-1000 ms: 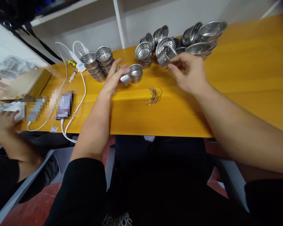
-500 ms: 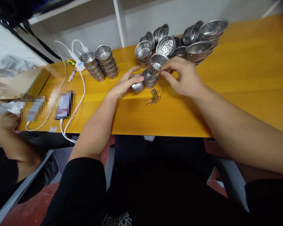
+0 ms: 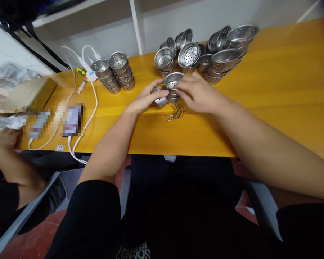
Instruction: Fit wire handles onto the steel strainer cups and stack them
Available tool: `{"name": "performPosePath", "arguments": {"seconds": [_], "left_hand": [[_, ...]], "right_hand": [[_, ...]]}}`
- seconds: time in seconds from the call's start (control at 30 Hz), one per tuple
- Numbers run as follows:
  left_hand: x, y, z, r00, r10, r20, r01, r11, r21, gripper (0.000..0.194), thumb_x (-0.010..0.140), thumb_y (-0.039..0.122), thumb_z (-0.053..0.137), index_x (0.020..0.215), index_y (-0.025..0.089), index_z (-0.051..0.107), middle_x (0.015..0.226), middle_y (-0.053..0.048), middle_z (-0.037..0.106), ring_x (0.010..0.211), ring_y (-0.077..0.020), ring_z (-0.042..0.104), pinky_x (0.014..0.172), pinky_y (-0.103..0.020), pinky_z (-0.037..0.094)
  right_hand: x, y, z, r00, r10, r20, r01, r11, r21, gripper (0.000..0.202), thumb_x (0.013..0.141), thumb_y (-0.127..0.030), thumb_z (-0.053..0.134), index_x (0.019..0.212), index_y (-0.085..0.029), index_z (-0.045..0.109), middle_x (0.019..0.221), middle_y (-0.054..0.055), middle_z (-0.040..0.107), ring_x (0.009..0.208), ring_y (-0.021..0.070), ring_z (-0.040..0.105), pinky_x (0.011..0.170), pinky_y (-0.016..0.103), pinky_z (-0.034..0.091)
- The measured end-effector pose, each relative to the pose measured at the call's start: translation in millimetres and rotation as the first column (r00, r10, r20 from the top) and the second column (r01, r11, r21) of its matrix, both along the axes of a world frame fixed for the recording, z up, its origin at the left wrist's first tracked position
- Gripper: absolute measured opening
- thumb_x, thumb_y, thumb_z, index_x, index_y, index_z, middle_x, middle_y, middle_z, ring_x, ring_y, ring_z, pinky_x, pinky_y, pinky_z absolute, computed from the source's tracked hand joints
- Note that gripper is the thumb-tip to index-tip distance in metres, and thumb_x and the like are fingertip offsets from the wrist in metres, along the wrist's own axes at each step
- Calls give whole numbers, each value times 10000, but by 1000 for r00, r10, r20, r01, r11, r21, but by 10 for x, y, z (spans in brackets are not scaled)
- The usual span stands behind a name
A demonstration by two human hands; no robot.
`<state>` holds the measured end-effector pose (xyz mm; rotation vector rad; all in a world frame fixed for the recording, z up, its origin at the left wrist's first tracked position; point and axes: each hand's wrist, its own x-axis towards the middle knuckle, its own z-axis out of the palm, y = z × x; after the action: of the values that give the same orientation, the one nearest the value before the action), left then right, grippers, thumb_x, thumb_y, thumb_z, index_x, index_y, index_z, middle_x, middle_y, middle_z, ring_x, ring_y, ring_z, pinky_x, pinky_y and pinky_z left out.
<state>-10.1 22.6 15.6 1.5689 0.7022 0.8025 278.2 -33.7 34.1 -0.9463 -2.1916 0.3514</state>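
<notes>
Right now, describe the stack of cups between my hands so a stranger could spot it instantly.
Start at the yellow table, then find the bundle of thin curved pieces lying on it. Just behind that stands a short stack of perforated metal cups, the only stack between your left hand and right hand.

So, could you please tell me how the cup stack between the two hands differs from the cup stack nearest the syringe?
The middle stack has the right hand on its top cup and the left hand at its side; the leftmost stack has neither. The middle stack looks shorter than the leftmost stack. The middle stack sits by thin curved pieces, the leftmost stack by a white cable. Both are perforated metal cups.
</notes>
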Motion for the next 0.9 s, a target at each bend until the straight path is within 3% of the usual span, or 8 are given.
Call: {"name": "performPosePath", "arguments": {"seconds": [0.23, 0.33, 0.43, 0.53, 0.67, 0.8, 0.9], "left_hand": [[23, 52, -46, 1000, -8, 10, 8, 1000, 23, 1067, 775, 840, 1146, 1608, 281, 781, 1671, -159, 879, 1686, -460, 784, 1501, -649, 589], [-12, 102, -56, 995, 98, 10, -98, 993, 71, 1100, 731, 858, 1189, 1590, 301, 787, 1801, -170, 794, 1804, -477, 694, 1550, -683, 555], [-83, 149, -9, 981, 195, -13, -191, 971, 144, 1288, 633, 909, 1239, 1636, 260, 756, 1894, -231, 675, 1777, -511, 689, 1529, -742, 553], [-152, 160, 102, 973, 230, -18, -221, 952, 212, 1355, 518, 963, 1259, 1579, 259, 795, 1742, -210, 757, 1679, -503, 742, 1517, -759, 544], [-168, 88, 260, 969, 247, 0, -236, 926, 295, 1226, 580, 1037, 1198, 1471, 264, 864, 1464, -143, 853, 1601, -476, 781, 1525, -742, 535], [-93, -41, 332, 985, 171, 12, -168, 948, 270, 1190, 667, 1043, 1156, 1552, 299, 871, 1469, -126, 841, 1625, -480, 763, 1462, -706, 607], [-22, -100, 335, 994, 109, -2, -105, 965, 241, 1252, 573, 1032, 1196, 1535, 294, 880, 1468, -113, 833, 1647, -513, 750, 1445, -731, 605]], "right_hand": [[2, 62, -51, 999, -18, 38, 17, 1000, 9, 436, 1293, -781, 592, 1333, -469, 893, 1395, 88, 915, 1439, 511, 770, 1337, 892, 540], [20, 87, -115, 998, -60, -5, 61, 997, 50, 503, 1291, -814, 584, 1348, -431, 905, 1440, 130, 882, 1455, 531, 767, 1341, 891, 564], [44, 57, -130, 994, -82, -74, 87, 993, 78, 573, 1242, -883, 681, 1536, -430, 876, 1539, 130, 848, 1529, 532, 752, 1383, 844, 593], [62, -7, -105, 992, -84, -93, 89, 994, 60, 629, 1193, -896, 782, 1681, -501, 817, 1644, 106, 825, 1584, 528, 730, 1444, 817, 572], [81, -86, -27, 992, -80, -96, 83, 996, 37, 694, 1131, -885, 894, 1704, -499, 821, 1719, 114, 789, 1655, 563, 692, 1464, 821, 560], [83, -200, 128, 985, -83, -150, 97, 991, 88, 616, 1158, -791, 905, 1666, -449, 838, 1706, 153, 771, 1629, 562, 705, 1408, 831, 621], [34, -309, 227, 987, -23, -159, 44, 991, 126, 500, 1189, -662, 868, 1650, -467, 851, 1695, 161, 764, 1556, 543, 730, 1341, 833, 663]]}}
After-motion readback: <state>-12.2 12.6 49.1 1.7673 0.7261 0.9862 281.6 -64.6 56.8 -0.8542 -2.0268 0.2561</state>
